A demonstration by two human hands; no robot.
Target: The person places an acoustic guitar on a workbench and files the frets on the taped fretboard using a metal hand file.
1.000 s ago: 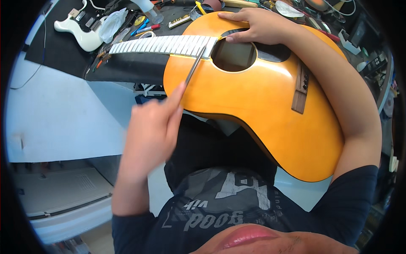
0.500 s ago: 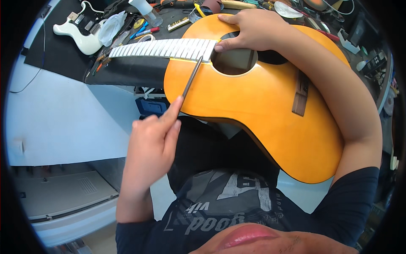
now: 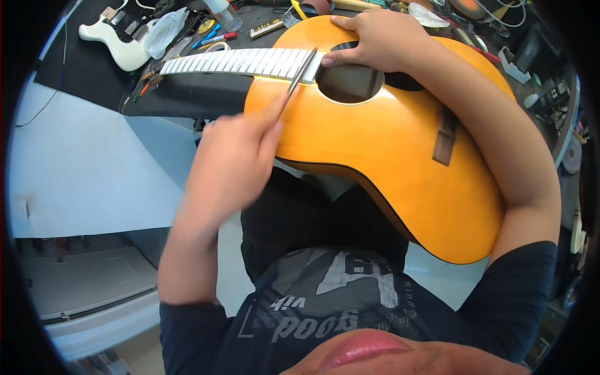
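A yellow-orange acoustic guitar [image 3: 375,134] lies tilted across my lap and the bench edge, its neck to the left. White tape strips cover the fretboard [image 3: 240,60] between the frets. My left hand [image 3: 240,153], slightly blurred, is closed around a slim metal file [image 3: 300,74], index finger stretched along it. The file's far end lies across the fretboard beside the soundhole [image 3: 350,84]. My right hand [image 3: 381,40] rests on the guitar top with thumb and index finger spread, the thumb at the soundhole's rim. My right forearm lies over the body near the bridge [image 3: 444,144].
On the dark bench lie a white electric guitar body [image 3: 115,47], a plastic bag [image 3: 165,34], pens [image 3: 219,45] and a clear bottle [image 3: 224,15]. Tools and small parts crowd the far edge. A white tray [image 3: 514,65] stands at right. A black padded support [image 3: 194,95] sits beneath the neck.
My left hand and the file have moved up and to the right, the file reaching farther across the fretboard. The guitar appears slightly higher in view. My right hand keeps its place on it.
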